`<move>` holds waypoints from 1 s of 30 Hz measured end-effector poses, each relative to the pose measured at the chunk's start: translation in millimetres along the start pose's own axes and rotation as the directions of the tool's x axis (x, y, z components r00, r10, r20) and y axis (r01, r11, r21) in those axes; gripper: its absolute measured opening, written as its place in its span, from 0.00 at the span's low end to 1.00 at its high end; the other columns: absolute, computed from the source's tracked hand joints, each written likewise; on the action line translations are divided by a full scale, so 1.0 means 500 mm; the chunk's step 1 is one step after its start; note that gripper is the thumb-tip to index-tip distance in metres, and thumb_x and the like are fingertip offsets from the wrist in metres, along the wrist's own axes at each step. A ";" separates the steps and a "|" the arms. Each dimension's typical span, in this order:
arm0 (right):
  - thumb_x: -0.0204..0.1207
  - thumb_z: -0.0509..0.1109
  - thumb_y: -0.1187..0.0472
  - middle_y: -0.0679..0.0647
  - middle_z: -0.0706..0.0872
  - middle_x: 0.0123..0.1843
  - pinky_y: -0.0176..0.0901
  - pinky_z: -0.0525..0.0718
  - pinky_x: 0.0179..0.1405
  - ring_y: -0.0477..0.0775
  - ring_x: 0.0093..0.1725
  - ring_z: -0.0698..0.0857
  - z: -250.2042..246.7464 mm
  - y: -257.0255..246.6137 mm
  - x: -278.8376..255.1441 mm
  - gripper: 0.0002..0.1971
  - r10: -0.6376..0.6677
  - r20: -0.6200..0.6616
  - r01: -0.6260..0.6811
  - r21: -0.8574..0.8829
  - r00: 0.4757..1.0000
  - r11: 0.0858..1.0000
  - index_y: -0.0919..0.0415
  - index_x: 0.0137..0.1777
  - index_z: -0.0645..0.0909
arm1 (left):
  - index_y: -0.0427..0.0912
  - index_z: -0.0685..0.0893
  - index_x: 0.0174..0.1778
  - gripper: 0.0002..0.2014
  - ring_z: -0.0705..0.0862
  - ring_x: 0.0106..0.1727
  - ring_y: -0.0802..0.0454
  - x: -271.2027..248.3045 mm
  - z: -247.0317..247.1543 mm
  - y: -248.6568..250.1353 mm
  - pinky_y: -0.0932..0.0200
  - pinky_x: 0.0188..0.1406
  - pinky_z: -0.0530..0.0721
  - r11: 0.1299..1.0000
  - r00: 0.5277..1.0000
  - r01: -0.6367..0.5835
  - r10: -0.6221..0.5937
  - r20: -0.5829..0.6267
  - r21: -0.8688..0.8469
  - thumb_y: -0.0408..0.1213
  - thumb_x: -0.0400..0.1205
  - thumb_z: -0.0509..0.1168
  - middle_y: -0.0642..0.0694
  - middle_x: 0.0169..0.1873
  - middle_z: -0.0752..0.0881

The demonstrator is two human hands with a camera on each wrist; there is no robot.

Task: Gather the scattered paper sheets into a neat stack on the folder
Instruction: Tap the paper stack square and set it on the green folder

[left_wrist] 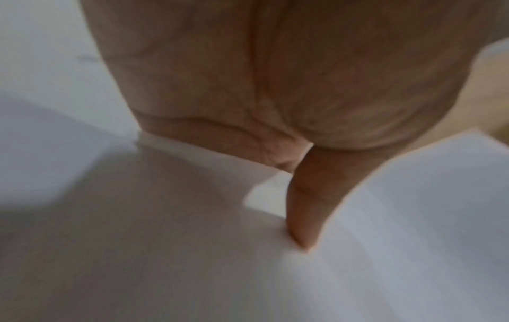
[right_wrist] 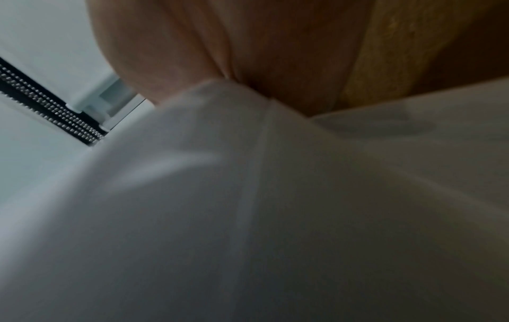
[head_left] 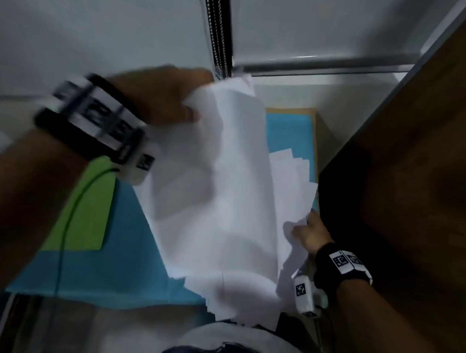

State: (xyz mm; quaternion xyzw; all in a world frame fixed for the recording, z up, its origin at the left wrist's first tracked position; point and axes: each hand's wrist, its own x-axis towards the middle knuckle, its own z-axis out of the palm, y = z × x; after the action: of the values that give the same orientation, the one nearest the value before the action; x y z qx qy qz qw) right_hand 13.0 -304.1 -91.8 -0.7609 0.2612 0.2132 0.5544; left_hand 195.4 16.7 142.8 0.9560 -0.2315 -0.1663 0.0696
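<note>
Several loose white paper sheets (head_left: 224,192) bow in an uneven bundle above the blue flat folder (head_left: 133,252). Left hand (head_left: 162,98) pinches their far edge; right hand (head_left: 310,232) grips their near right corner.

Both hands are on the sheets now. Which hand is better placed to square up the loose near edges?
Probably the right hand. It grips the paper sheets low, beside the fanned, uneven near edges above the blue folder. The left hand pinches the raised far end, so it is better kept holding.
</note>
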 end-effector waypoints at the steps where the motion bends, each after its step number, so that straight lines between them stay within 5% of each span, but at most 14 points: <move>1: 0.72 0.67 0.73 0.56 0.84 0.48 0.44 0.81 0.45 0.63 0.55 0.84 -0.001 0.000 0.001 0.15 0.015 0.019 -0.016 0.025 1.000 1.000 0.60 0.57 0.75 | 0.55 0.74 0.62 0.20 0.82 0.49 0.50 0.015 0.027 0.033 0.56 0.51 0.78 0.996 1.000 0.013 -0.011 0.021 -0.083 0.48 0.74 0.67 0.51 0.51 0.84; 3: 0.74 0.64 0.74 0.58 0.85 0.47 0.47 0.83 0.46 0.66 0.55 0.85 -0.004 -0.006 -0.006 0.11 0.046 0.030 -0.049 0.139 0.999 0.989 0.61 0.53 0.78 | 0.51 0.71 0.70 0.24 0.83 0.57 0.42 0.038 0.112 0.129 0.52 0.57 0.78 0.993 1.000 0.008 -0.005 0.025 -0.115 0.41 0.77 0.66 0.41 0.59 0.84; 5: 0.80 0.61 0.70 0.62 0.87 0.46 0.48 0.82 0.46 0.68 0.51 0.86 -0.007 -0.016 -0.022 0.09 0.072 0.041 -0.081 0.333 0.997 0.939 0.61 0.49 0.82 | 0.53 0.65 0.76 0.28 0.82 0.64 0.39 0.082 0.229 0.148 0.49 0.63 0.76 0.997 0.984 0.070 -0.065 0.164 -0.026 0.40 0.80 0.65 0.39 0.65 0.82; 8: 0.83 0.63 0.48 0.65 0.92 0.51 0.53 0.85 0.53 0.65 0.47 0.89 -0.006 -0.013 -0.038 0.18 0.166 0.150 -0.221 0.531 0.975 0.818 0.59 0.56 0.88 | 0.60 0.57 0.80 0.31 0.75 0.73 0.44 0.104 0.333 0.162 0.40 0.73 0.67 0.993 0.971 0.094 -0.109 0.211 0.077 0.46 0.82 0.62 0.48 0.74 0.76; 11: 0.77 0.73 0.51 0.61 0.90 0.60 0.53 0.87 0.58 0.61 0.53 0.91 -0.012 -0.009 -0.035 0.20 0.096 0.177 -0.152 0.336 0.979 0.930 0.60 0.65 0.85 | 0.57 0.55 0.82 0.36 0.62 0.81 0.45 0.088 0.379 0.149 0.36 0.75 0.62 0.997 0.997 0.066 -0.063 -0.043 0.052 0.51 0.80 0.64 0.51 0.83 0.59; 13: 0.76 0.75 0.59 0.53 0.90 0.57 0.39 0.87 0.47 0.51 0.51 0.90 -0.022 -0.014 -0.033 0.18 0.054 0.147 -0.075 0.146 0.988 0.986 0.60 0.65 0.82 | 0.52 0.61 0.80 0.35 0.65 0.78 0.40 0.057 0.397 0.097 0.36 0.70 0.70 0.964 0.930 0.261 -0.265 -0.255 -0.051 0.49 0.77 0.67 0.45 0.81 0.61; 14: 0.75 0.76 0.62 0.50 0.89 0.56 0.34 0.86 0.44 0.47 0.50 0.88 -0.025 -0.014 -0.031 0.18 0.041 0.160 -0.057 0.097 0.986 0.994 0.58 0.65 0.80 | 0.48 0.67 0.77 0.33 0.69 0.75 0.38 0.037 0.410 0.070 0.38 0.68 0.74 0.921 0.883 0.364 -0.389 -0.264 -0.140 0.49 0.77 0.67 0.41 0.78 0.67; 16: 0.71 0.78 0.63 0.50 0.88 0.59 0.40 0.86 0.53 0.49 0.55 0.87 -0.032 -0.012 -0.028 0.25 0.021 0.214 -0.022 0.004 0.977 1.000 0.54 0.67 0.76 | 0.40 0.77 0.68 0.29 0.78 0.67 0.35 -0.008 0.465 0.016 0.42 0.63 0.80 0.806 0.828 0.546 -0.561 -0.001 -0.227 0.57 0.77 0.64 0.36 0.68 0.79; 18: 0.68 0.78 0.64 0.49 0.86 0.61 0.44 0.84 0.61 0.49 0.61 0.85 -0.032 -0.011 -0.030 0.30 -0.026 0.230 0.046 -0.084 0.973 0.995 0.53 0.70 0.73 | 0.39 0.83 0.62 0.39 0.85 0.61 0.37 -0.053 0.515 0.002 0.49 0.58 0.83 0.740 0.781 0.615 -0.527 0.334 -0.272 0.70 0.72 0.59 0.37 0.61 0.86; 21: 0.71 0.73 0.77 0.44 0.85 0.60 0.36 0.80 0.61 0.43 0.62 0.85 -0.015 -0.022 -0.034 0.28 -0.140 0.162 0.153 -0.075 0.977 0.985 0.54 0.68 0.74 | 0.41 0.82 0.64 0.39 0.85 0.61 0.41 -0.087 0.545 0.012 0.52 0.62 0.82 0.610 0.775 0.632 -0.501 0.386 -0.478 0.70 0.70 0.62 0.41 0.60 0.87; 23: 0.72 0.70 0.80 0.41 0.84 0.62 0.31 0.79 0.61 0.34 0.61 0.84 -0.005 -0.040 -0.046 0.29 -0.173 0.128 0.177 -0.018 0.977 0.984 0.51 0.67 0.74 | 0.43 0.74 0.68 0.32 0.82 0.66 0.42 -0.091 0.533 0.021 0.48 0.68 0.79 0.391 0.786 0.576 -0.506 0.355 -0.718 0.60 0.74 0.69 0.45 0.63 0.83; 25: 0.74 0.69 0.81 0.37 0.82 0.62 0.23 0.79 0.58 0.25 0.57 0.83 -0.004 -0.071 -0.059 0.29 -0.212 0.104 0.210 0.033 0.972 0.977 0.48 0.65 0.74 | 0.48 0.70 0.71 0.31 0.79 0.70 0.45 -0.087 0.496 0.015 0.48 0.72 0.75 0.168 0.854 0.373 -0.447 0.267 -0.912 0.48 0.75 0.74 0.49 0.66 0.81; 27: 0.75 0.68 0.81 0.38 0.84 0.60 0.27 0.81 0.61 0.25 0.55 0.84 -0.008 -0.123 -0.074 0.26 -0.245 0.052 0.239 0.101 0.968 0.966 0.51 0.65 0.76 | 0.47 0.67 0.77 0.40 0.76 0.72 0.51 -0.075 0.440 0.004 0.50 0.78 0.67 0.109 0.893 0.177 -0.436 0.113 -0.978 0.45 0.71 0.78 0.53 0.70 0.79; 30: 0.76 0.71 0.76 0.45 0.82 0.44 0.31 0.84 0.54 0.31 0.42 0.85 -0.021 -0.210 -0.083 0.14 -0.333 -0.077 0.340 0.091 0.940 0.936 0.56 0.49 0.76 | 0.48 0.75 0.72 0.35 0.79 0.69 0.53 -0.055 0.336 0.003 0.51 0.79 0.68 0.216 0.843 0.011 -0.528 -0.107 -0.976 0.47 0.70 0.78 0.55 0.67 0.82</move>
State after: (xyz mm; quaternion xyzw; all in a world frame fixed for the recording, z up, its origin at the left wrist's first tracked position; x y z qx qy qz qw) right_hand 47.8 -281.0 13.8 -0.7709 0.1544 0.0785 0.6130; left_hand 113.0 18.6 -6.2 0.7523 0.1130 -0.0702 0.6452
